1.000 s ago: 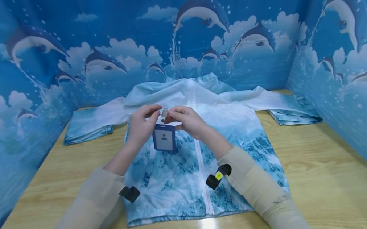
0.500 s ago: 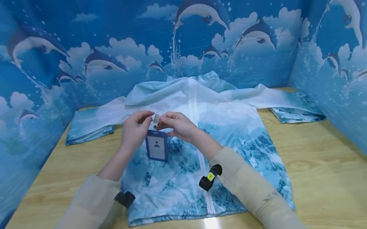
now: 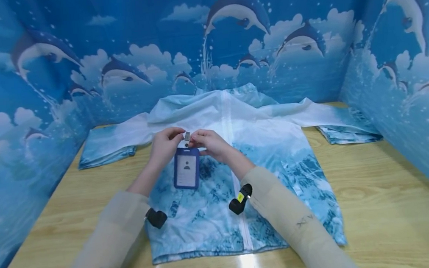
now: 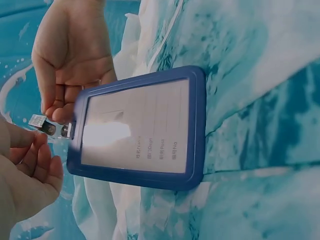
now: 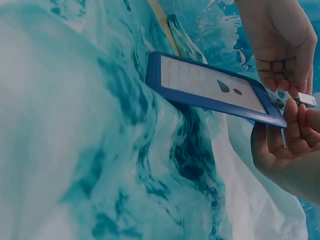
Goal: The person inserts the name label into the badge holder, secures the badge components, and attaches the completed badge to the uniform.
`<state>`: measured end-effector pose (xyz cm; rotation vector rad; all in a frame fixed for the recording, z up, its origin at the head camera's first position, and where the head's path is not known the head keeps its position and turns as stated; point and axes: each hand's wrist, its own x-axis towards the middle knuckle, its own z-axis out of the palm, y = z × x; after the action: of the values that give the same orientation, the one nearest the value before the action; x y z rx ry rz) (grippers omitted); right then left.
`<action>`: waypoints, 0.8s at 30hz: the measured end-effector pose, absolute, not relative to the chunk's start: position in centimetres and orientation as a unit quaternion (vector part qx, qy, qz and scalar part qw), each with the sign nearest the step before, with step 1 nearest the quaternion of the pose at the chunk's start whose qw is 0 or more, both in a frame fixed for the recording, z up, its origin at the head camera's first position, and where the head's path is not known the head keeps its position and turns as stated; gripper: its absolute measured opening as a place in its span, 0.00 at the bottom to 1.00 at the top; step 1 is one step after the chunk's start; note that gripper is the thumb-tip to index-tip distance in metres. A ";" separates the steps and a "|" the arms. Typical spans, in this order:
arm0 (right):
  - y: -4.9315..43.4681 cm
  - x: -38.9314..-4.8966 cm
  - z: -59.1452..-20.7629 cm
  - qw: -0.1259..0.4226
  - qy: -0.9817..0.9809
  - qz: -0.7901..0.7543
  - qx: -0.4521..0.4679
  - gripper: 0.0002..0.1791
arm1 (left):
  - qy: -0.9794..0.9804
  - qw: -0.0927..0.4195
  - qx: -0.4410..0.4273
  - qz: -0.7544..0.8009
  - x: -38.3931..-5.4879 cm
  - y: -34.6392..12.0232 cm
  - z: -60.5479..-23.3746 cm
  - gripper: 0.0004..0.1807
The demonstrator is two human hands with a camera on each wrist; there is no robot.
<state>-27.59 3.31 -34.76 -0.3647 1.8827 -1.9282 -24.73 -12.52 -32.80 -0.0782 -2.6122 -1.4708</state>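
Note:
A blue-framed badge holder (image 3: 186,169) with a white card inside hangs upright above the left half of a blue-and-white zip jacket (image 3: 279,171). A small silver metal clip (image 4: 38,121) joins its top edge by a short strap. My left hand (image 3: 166,146) pinches the clip end from the left between thumb and fingertips. From the other side, my right hand (image 3: 212,143) pinches at the clip too, its lower fingers near the holder's top corner. In the right wrist view the holder (image 5: 210,92) tilts, and several right fingers curl behind its top edge.
The jacket lies spread on a wooden table (image 3: 388,195), its sleeves (image 3: 104,145) out to both sides with folded ends. Blue dolphin-print curtains (image 3: 175,35) enclose the table at the back and sides. Dark wrist cameras (image 3: 156,218) sit on both forearms.
Both hands and the badge holder shifted left and slightly down, then a little right again. The holder now faces the head camera more squarely. Both hands keep their pinch at the clip.

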 end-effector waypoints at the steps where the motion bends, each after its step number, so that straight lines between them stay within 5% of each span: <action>1: 3.3 -27.8 -34.9 0.212 0.680 -0.690 -0.130 0.12 | -0.869 0.067 -0.024 -0.489 -24.9 -12.6 -32.9 0.13; 10: 2.6 -29.5 -35.4 0.205 0.710 -0.666 -0.105 0.15 | -0.836 0.036 0.030 -0.547 -26.8 -12.9 -33.3 0.13; 24: 3.7 -32.4 -35.1 0.085 0.793 -0.602 -0.045 0.16 | -0.792 0.034 0.110 -0.599 -29.3 -13.6 -34.3 0.14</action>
<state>-32.38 3.74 -35.13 -0.1332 2.3647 -1.7958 -29.26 -13.63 -34.27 0.3391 -2.4363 -1.8425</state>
